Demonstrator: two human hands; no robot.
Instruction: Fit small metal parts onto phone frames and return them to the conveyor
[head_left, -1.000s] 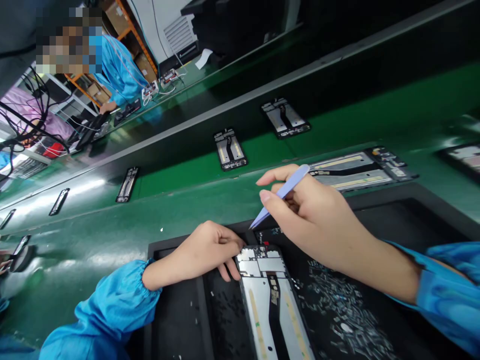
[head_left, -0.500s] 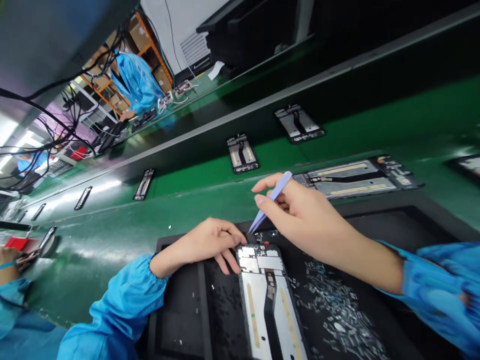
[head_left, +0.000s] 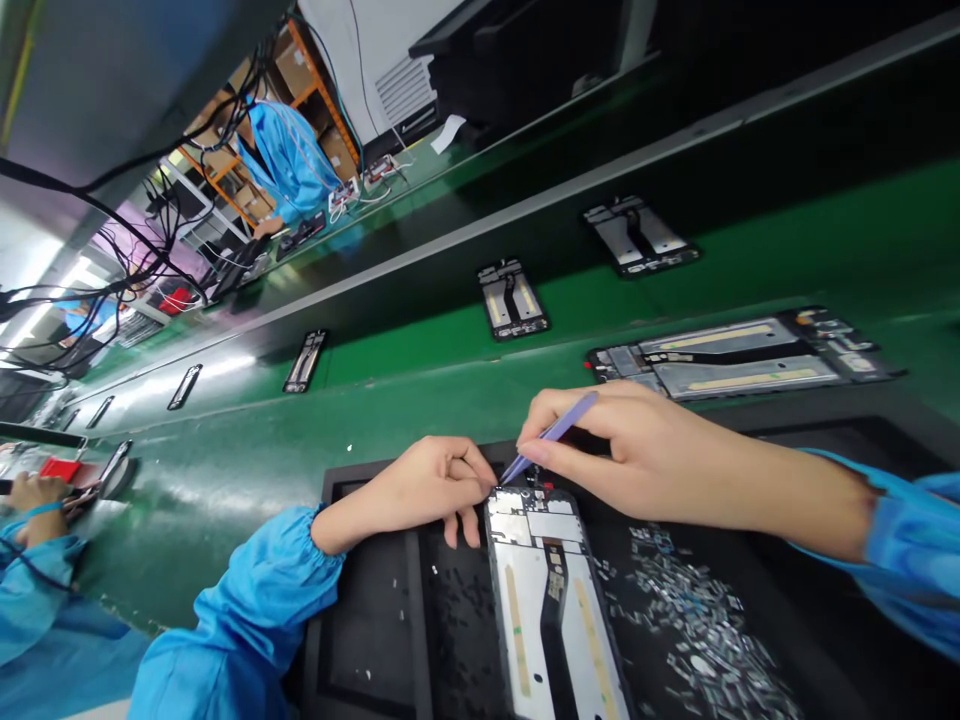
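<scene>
An opened phone frame [head_left: 551, 610] lies lengthwise on a black tray [head_left: 375, 620] in front of me, its circuit-board end pointing away. My left hand [head_left: 427, 490] is curled with its fingertips pressed on the top left corner of that frame. My right hand [head_left: 637, 455] pinches lilac tweezers [head_left: 547, 438] like a pen, and their tip touches the frame's top edge right beside my left fingertips. Both arms wear blue sleeves.
Several small silvery parts [head_left: 690, 630] lie scattered on the tray right of the frame. Another phone frame [head_left: 742, 360] rests beyond my right hand on the green conveyor belt [head_left: 315, 440], which carries several more frames. A co-worker's hand [head_left: 34, 495] works at far left.
My right hand has come down and the tweezers' tip has dropped from above the tray onto the frame's top edge. My left hand has stayed on the corner. The view has swung slightly.
</scene>
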